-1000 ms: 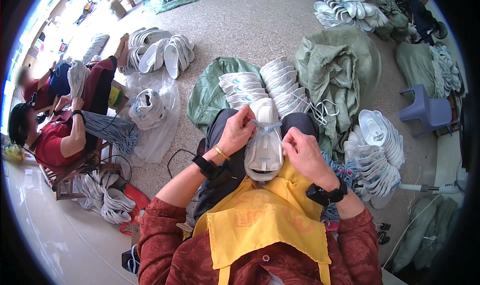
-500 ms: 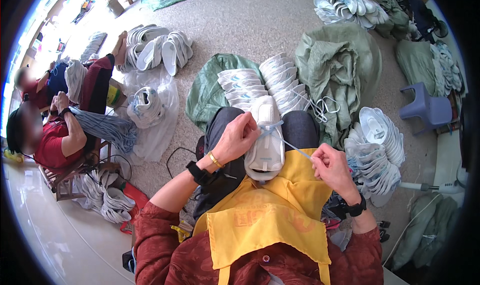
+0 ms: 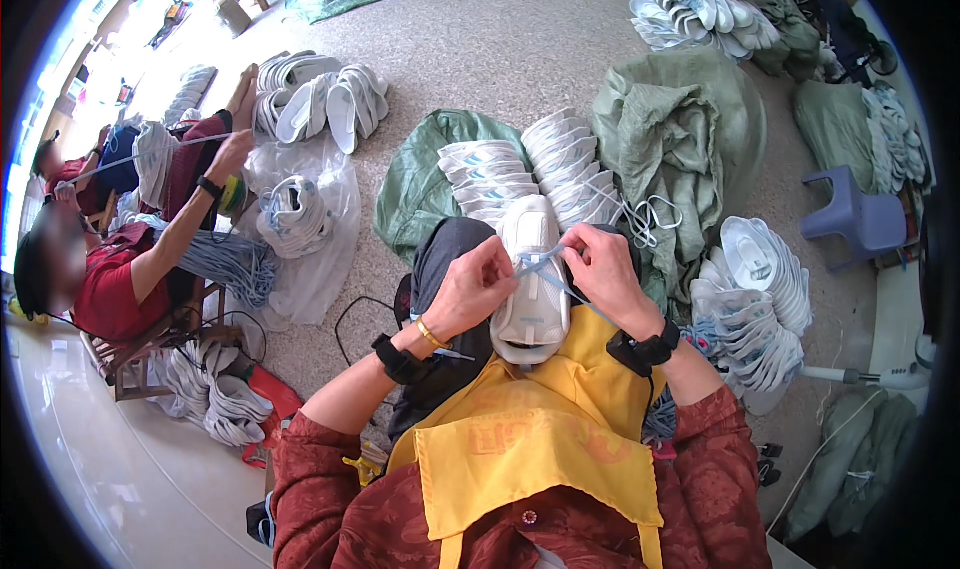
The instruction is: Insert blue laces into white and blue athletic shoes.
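A white shoe upper (image 3: 531,314) rests between my knees, over the yellow apron (image 3: 525,439). A light blue shoelace (image 3: 541,266) crosses its top, and a length of it trails down on the right. My left hand (image 3: 478,284) pinches the lace at the shoe's left edge. At the right edge, my right hand (image 3: 605,279) has thumb and fingers closed on the lace. Both hands sit close to the shoe, at about the same height. Just beyond it stand two stacked rows of white shoe uppers (image 3: 570,164).
Green woven sacks (image 3: 680,119) lie beyond my knees. More shoe uppers (image 3: 750,304) are piled at the right, near a purple-grey stool (image 3: 853,216). To the left, a seated co-worker (image 3: 135,264) in red pulls a lace, with a bundle of blue laces (image 3: 235,269) beside them.
My right hand has moved from the lower right up and left to the shoe's edge, and the lace strand has slackened. The left hand stays nearly still. The co-worker's arm has stretched outward.
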The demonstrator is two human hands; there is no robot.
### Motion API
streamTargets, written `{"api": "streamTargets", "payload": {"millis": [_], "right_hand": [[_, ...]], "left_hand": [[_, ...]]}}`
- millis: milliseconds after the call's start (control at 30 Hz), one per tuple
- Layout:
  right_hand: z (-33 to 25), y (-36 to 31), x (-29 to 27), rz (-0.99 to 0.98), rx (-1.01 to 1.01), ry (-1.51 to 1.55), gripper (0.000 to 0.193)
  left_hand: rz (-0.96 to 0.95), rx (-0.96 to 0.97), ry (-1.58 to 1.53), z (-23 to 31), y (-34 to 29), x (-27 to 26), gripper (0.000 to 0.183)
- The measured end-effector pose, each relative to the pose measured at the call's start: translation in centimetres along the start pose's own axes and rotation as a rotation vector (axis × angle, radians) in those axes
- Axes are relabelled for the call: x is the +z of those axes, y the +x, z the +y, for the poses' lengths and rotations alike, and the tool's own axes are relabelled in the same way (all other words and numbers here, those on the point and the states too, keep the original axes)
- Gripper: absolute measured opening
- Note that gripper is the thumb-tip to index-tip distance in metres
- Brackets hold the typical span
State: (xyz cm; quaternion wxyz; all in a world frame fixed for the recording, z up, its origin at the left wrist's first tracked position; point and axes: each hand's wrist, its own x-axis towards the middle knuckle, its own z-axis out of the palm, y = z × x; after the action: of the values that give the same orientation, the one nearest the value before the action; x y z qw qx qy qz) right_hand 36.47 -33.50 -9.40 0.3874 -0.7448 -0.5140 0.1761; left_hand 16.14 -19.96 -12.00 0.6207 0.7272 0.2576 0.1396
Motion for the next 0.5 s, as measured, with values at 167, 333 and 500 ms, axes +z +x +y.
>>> {"api": "streamTargets", "payload": {"millis": [167, 333, 500], "right_hand": [[0.1, -0.1, 0.3, -0.008, 0.038, 0.041, 0.01], [-0.9, -1.0, -0.1, -0.038, 0.043, 0.057, 0.01], [-2.2, -2.9, -0.8, -0.064, 0.031, 0.076, 0.013]], "left_hand": [[-0.089, -0.04, -0.139, 1.7, -1.3, -0.8, 0.02], [-0.15, -0.247, -0.313, 4.2, -5.3, -3.9, 0.021], [-0.123, -0.199, -0.347, 3.9, -5.8, -3.2, 0.023]]}}
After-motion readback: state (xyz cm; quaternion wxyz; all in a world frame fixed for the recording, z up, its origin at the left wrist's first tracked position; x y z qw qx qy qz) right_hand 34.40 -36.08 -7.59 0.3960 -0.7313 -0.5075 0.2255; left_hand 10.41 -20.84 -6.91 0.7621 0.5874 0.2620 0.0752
